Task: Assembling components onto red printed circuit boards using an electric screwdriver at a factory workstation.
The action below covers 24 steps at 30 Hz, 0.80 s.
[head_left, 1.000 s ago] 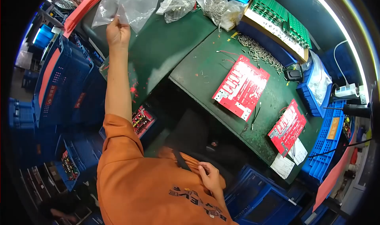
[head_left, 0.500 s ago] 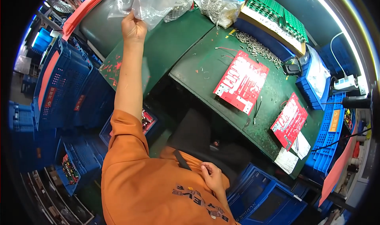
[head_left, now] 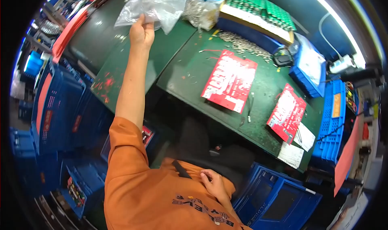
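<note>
Pinching the bag (head_left: 155, 6) at its near edge with the left grip (head_left: 141, 36), thumb and fingers pressed together. Holding most of the bag beyond this grip, spread forward over the bench (head_left: 173, 40), just beside the parts bag (head_left: 202, 13); cannot tell if touching it. Resting the right grip (head_left: 214, 185), with bent fingers, on the shirt (head_left: 145, 193), well apart from the bag; cannot tell if pinching any cloth. Having a board (head_left: 231, 81) on the bench, to the right.
</note>
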Each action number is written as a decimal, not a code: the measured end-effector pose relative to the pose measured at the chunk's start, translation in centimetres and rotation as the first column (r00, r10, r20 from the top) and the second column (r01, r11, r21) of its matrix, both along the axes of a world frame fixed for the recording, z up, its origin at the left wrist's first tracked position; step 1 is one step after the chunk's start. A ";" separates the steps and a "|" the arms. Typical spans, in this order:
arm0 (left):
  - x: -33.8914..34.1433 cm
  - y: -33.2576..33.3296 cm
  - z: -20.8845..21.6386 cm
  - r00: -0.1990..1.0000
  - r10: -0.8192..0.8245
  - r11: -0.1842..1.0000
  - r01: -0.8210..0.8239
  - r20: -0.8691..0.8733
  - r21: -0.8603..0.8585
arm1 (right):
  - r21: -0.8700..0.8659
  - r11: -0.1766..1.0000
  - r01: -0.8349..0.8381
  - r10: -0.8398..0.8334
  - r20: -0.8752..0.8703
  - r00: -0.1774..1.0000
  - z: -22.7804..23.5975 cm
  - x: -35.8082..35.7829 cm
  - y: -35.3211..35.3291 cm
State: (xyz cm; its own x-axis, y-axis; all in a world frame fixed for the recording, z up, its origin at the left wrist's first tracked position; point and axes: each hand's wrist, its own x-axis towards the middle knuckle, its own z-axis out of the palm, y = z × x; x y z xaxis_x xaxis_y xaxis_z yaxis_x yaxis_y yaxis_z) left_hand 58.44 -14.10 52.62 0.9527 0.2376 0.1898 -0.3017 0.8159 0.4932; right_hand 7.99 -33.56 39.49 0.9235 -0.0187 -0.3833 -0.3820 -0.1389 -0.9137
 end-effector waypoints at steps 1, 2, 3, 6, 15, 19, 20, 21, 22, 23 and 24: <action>0.4 -1.3 -0.7 0.997 -0.028 0.998 0.033 -0.073 0.062 | 0.013 1.000 0.006 -0.006 -0.004 1.000 0.1 -0.1 0.1; 0.9 -2.4 -1.9 0.996 -0.063 0.997 0.066 -0.057 0.048 | -0.002 0.999 0.039 -0.039 0.012 0.999 0.1 -0.2 0.1; 1.3 -3.5 -3.3 0.967 -0.186 0.966 0.212 -0.174 0.147 | -0.010 1.000 0.026 -0.026 0.040 0.999 0.2 -0.3 0.0; 1.3 -5.5 -4.9 0.825 -0.341 0.768 0.521 -0.450 0.373 | -0.051 0.997 0.051 -0.047 0.070 0.996 0.5 -0.5 -0.5; 10.8 11.6 -15.1 0.942 0.120 -0.479 -0.222 0.314 0.849 | -0.025 0.986 0.163 -0.159 0.112 0.981 -0.8 -1.5 -0.4; 8.5 4.6 -15.9 0.609 0.507 -0.769 0.001 0.610 0.639 | -0.120 0.969 0.216 -0.203 0.111 0.973 -0.8 -1.6 -1.9; 10.9 5.5 -18.1 0.635 0.457 -0.768 -0.071 0.622 0.636 | -0.149 0.967 0.206 -0.192 0.100 0.976 -0.9 -1.6 -1.8; 14.2 7.1 -20.8 0.653 0.411 -0.761 -0.139 0.636 0.634 | -0.155 0.965 0.213 -0.198 0.106 0.974 -1.1 -1.5 -1.9; 17.3 8.9 -23.4 0.668 0.365 -0.751 -0.200 0.648 0.629 | -0.154 0.963 0.221 -0.208 0.096 0.973 -1.3 -1.5 -1.9; 20.1 10.4 -25.3 0.675 0.320 -0.740 -0.259 0.664 0.621 | -0.178 0.963 0.203 -0.189 0.091 0.978 -1.5 -1.3 -2.0; 22.5 9.4 -25.4 0.680 0.262 -0.722 -0.333 0.685 0.606 | -0.196 0.960 0.201 -0.186 0.092 0.978 -1.5 -1.3 -2.1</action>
